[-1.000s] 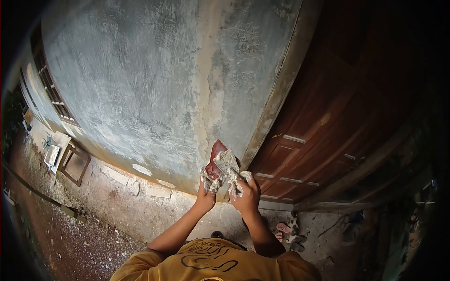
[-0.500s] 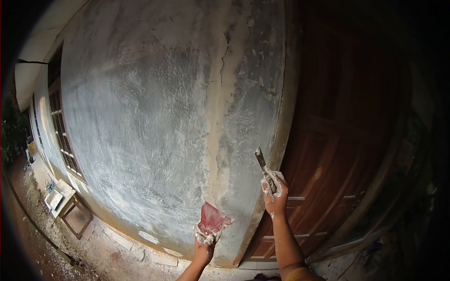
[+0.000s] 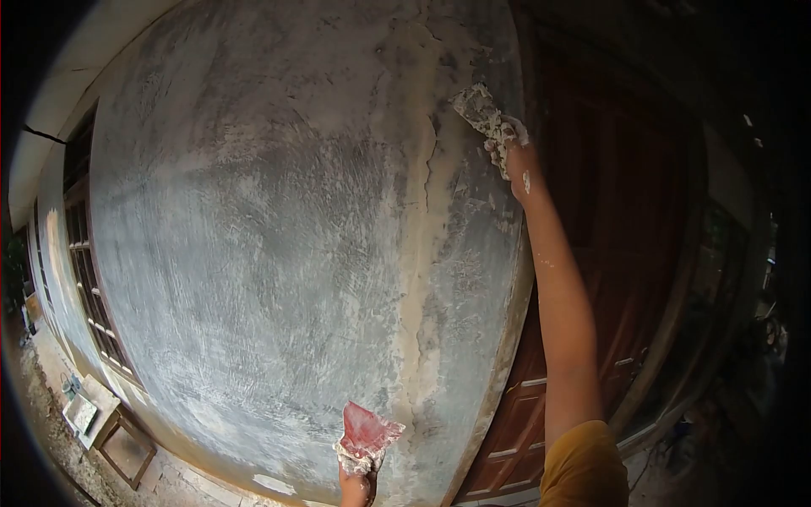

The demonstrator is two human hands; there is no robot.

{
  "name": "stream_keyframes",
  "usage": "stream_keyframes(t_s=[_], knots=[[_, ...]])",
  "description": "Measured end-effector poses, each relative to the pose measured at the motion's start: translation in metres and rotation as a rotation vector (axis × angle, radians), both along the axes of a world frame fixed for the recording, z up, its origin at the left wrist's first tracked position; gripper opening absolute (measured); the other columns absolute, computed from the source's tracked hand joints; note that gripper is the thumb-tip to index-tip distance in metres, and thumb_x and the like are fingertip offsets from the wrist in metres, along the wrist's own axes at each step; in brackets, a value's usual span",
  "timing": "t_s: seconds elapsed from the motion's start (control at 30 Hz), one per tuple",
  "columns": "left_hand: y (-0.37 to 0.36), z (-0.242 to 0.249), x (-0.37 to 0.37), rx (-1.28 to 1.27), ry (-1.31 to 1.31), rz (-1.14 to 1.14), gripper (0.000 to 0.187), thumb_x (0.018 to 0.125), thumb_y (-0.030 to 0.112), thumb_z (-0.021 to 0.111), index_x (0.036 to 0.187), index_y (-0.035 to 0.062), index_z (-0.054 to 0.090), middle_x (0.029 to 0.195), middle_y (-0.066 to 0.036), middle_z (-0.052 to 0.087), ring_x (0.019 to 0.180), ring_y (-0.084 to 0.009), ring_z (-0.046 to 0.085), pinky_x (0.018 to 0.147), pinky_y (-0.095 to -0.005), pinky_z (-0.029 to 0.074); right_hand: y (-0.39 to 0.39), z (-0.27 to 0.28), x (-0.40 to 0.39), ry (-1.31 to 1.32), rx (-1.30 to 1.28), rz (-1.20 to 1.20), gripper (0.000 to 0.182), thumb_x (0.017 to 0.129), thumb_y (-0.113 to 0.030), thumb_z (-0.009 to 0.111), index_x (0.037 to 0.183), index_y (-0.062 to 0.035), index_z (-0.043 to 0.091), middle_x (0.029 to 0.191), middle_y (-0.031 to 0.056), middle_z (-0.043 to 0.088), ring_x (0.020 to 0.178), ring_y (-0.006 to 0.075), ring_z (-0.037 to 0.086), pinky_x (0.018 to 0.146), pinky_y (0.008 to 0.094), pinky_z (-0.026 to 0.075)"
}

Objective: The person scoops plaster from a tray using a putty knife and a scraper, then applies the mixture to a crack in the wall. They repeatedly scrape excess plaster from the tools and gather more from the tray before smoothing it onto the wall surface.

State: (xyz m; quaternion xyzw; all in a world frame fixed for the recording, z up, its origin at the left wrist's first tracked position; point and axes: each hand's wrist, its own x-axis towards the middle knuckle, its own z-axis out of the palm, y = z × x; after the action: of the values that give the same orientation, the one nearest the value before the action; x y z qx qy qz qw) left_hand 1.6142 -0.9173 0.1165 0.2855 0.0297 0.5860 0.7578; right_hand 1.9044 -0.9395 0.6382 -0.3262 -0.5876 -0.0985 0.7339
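right hand (image 3: 507, 144) with putty knife (image 3: 475, 108) now higher on wall (image 3: 279, 253)

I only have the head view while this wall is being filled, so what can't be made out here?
- Left hand: cut off by the bottom edge; putty hides its fingers on the red scraper.
- Right hand: caked in putty, so its grip on the putty knife is unclear.
- Whether the blade touches the wall: cannot tell from this angle.
- Door: too dark for detail.
- Small table: too small and distorted to read.
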Motion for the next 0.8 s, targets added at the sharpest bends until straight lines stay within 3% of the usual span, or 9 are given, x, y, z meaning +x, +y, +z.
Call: stream_keyframes(t_s=[0.2, 0.3, 0.43, 0.5, 0.6, 0.8], knots=[[0.03, 0.009, 0.017, 0.0, -0.026, 0.03, 0.061, 0.078, -0.012, 0.042, 0.136, 0.0053, 0.032, 0.136, -0.013, 0.04, 0.123, -0.0303, 0.043, 0.102, -0.046, 0.037, 0.02, 0.104, -0.003, 0.118, 0.015, -0.12, 0.024, 0.09, -0.016, 0.041, 0.11, -0.0016, 0.043, 0.082, 0.0063, 0.057, 0.062, 0.0134, 0.054, 0.054, 0.0273, 0.044], [0.04, 0.02, 0.028, 0.004, -0.038, 0.063, 0.061, 0.078, -0.012, 0.042, 0.136, 0.0052, 0.032, 0.136, -0.013, 0.04, 0.123, -0.0304, 0.044, 0.102, -0.0461, 0.038, 0.047, 0.167, 0.042, 0.081, 0.087, -0.079, 0.028, 0.088, -0.016, 0.044, 0.109, 0.0015, 0.04, 0.082, 0.0081, 0.056, 0.061, 0.0164, 0.054, 0.052, 0.0303, 0.044], [0.048, 0.028, 0.036, -0.009, -0.048, 0.112, 0.061, 0.078, -0.012, 0.041, 0.136, 0.005, 0.032, 0.136, -0.013, 0.041, 0.122, -0.0305, 0.044, 0.102, -0.0461, 0.038, 0.045, 0.198, 0.033, -0.122, 0.0, -0.18, 0.034, 0.085, -0.014, 0.047, 0.111, 0.0061, 0.037, 0.083, 0.0098, 0.056, 0.062, 0.0183, 0.054, 0.051, 0.0323, 0.046], [0.052, 0.029, 0.035, -0.011, -0.048, 0.134, 0.061, 0.078, -0.012, 0.041, 0.136, 0.005, 0.032, 0.136, -0.013, 0.041, 0.122, -0.0305, 0.044, 0.102, -0.0462, 0.038, 0.05, 0.208, 0.028, -0.15, 0.08, -0.105, 0.017, 0.084, -0.017, 0.051, 0.09, -0.0022, 0.057, 0.077, 0.0042, 0.055, 0.063, 0.0138, 0.053, 0.051, 0.0298, 0.044], [0.053, 0.029, 0.035, -0.021, -0.05, 0.158, 0.061, 0.078, -0.012, 0.041, 0.136, 0.0048, 0.032, 0.136, -0.013, 0.041, 0.122, -0.0306, 0.044, 0.101, -0.0462, 0.039, 0.044, 0.218, 0.026, -0.313, 0.049, -0.176, 0.014, 0.083, -0.014, 0.052, 0.09, -0.0037, 0.057, 0.074, 0.0034, 0.054, 0.059, 0.0137, 0.052, 0.049, 0.0285, 0.044], [0.045, 0.024, 0.028, -0.055, -0.063, 0.21, 0.061, 0.078, -0.012, 0.041, 0.136, 0.0046, 0.032, 0.136, -0.014, 0.041, 0.121, -0.0307, 0.045, 0.101, -0.0464, 0.039, 0.056, 0.228, 0.01, -0.31, 0.029, -0.23, 0.016, 0.084, -0.013, 0.052, 0.096, -0.005, 0.057, 0.077, 0.0044, 0.056, 0.057, 0.0126, 0.052, 0.048, 0.027, 0.044]])
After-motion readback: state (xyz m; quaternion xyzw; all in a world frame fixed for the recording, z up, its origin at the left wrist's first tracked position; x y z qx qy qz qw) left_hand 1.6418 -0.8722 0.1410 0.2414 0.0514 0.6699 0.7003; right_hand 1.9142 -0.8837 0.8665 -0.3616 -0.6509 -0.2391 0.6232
